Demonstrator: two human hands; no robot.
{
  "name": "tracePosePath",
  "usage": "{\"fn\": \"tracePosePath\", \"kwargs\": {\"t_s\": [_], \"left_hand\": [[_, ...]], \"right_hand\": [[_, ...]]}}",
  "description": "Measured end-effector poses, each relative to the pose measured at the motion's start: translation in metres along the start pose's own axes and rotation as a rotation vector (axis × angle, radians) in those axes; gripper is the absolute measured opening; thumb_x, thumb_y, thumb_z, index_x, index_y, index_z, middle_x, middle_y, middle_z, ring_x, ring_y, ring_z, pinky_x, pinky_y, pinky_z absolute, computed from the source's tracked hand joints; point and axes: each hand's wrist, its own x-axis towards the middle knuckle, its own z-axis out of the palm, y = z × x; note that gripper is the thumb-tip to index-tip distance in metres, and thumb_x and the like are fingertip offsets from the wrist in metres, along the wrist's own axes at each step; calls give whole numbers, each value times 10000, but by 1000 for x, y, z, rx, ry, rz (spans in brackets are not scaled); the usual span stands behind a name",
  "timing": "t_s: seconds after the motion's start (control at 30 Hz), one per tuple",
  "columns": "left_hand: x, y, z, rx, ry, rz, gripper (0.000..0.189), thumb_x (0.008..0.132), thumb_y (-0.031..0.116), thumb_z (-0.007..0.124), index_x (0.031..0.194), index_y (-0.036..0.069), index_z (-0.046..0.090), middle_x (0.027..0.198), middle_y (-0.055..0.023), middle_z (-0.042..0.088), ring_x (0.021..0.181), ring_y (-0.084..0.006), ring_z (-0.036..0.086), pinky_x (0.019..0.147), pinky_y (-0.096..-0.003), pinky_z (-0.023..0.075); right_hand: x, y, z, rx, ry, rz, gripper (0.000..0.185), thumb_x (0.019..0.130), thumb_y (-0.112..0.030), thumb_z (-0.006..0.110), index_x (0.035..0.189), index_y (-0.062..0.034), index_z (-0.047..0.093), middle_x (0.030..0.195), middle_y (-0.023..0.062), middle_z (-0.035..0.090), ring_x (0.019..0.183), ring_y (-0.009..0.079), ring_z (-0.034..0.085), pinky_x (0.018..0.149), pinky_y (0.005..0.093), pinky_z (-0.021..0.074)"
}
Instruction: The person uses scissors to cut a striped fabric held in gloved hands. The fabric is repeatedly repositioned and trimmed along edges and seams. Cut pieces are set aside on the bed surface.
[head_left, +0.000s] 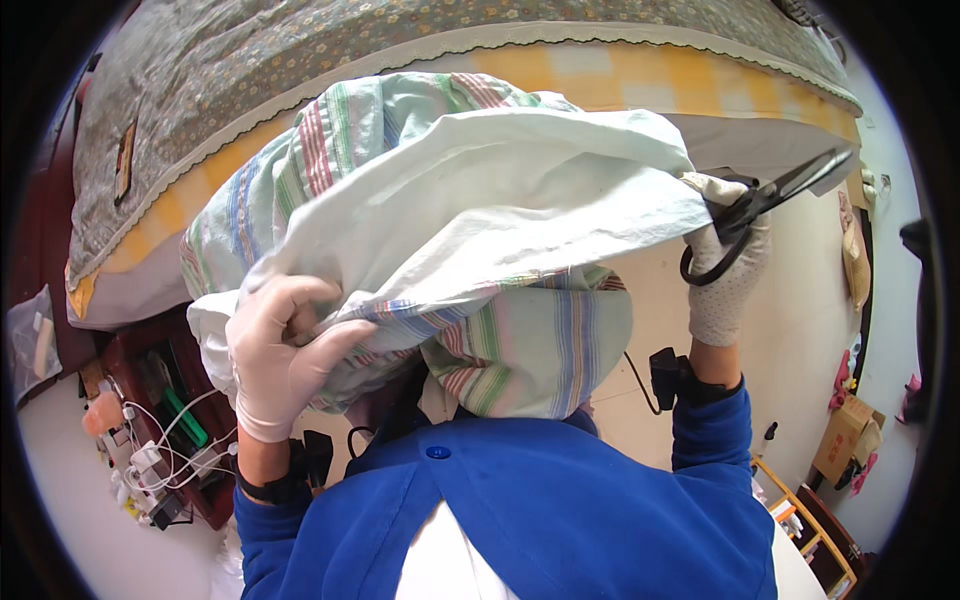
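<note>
A large striped cloth (577, 337) in pale green, blue and red lies bunched over my lap, its plain pale side (480, 210) raised between both hands. At the left, my left hand (289, 345), in a whitish glove, pinches the fabric edge between thumb and fingers. My right hand (724, 262), in a dotted white glove, holds black-handled scissors (757, 199) and also grips the cloth's right corner. The blades point up and to the right, away from the fabric. Part of the right-hand fingers is hidden behind the handles and the cloth.
A bed with a floral cover (525, 19) and a yellow checked skirt (637, 75) stands in front. White cables (169, 465) and small items crowd a dark red cabinet (217, 487) at the left. A cardboard box (844, 439) and an open drawer or rack (806, 525) are at the right.
</note>
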Motion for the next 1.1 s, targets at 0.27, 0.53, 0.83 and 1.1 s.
{"fn": "tracePosePath", "kwargs": {"t_s": [0.27, 0.53, 0.83, 1.1], "left_hand": [[64, 83, 59, 108, 83, 483, 474, 708, 333, 919, 1112, 134, 774, 990, -29, 703, 948, -267, 634, 908, -413, 451], [34, 40, 32, -302, 254, -4, 100, 898, 34, 720, 860, 24, 812, 851, -43, 663, 913, -182, 603, 840, -302, 457], [-106, -141, -193, 1005, 340, -1060, 294, 923, 304, 768, 998, 20, 750, 968, -125, 758, 983, -278, 714, 956, -340, 502], [-57, -119, -99, 280, 302, -148, 496, 952, 162, 722, 1407, -2, 611, 1441, -155, 616, 1357, -294, 553, 1174, -391, 385]], "right_hand": [[11, -12, 5, 65, 2, 202, 237, 923, -22, 753, 1137, -20, 653, 1043, 85, 766, 850, 80, 679, 729, 217, 529], [11, -3, -6, 65, -12, 250, 234, 925, -44, 757, 1136, -33, 656, 1031, 61, 752, 841, 71, 670, 721, 207, 527], [4, 17, -12, 48, -6, 223, 257, 937, -37, 743, 1182, -25, 664, 1026, 47, 755, 793, 50, 633, 687, 202, 493], [8, 16, -12, -20, -27, 170, 248, 938, -29, 743, 1171, -23, 660, 1077, 88, 753, 782, 66, 624, 681, 216, 500]]}}
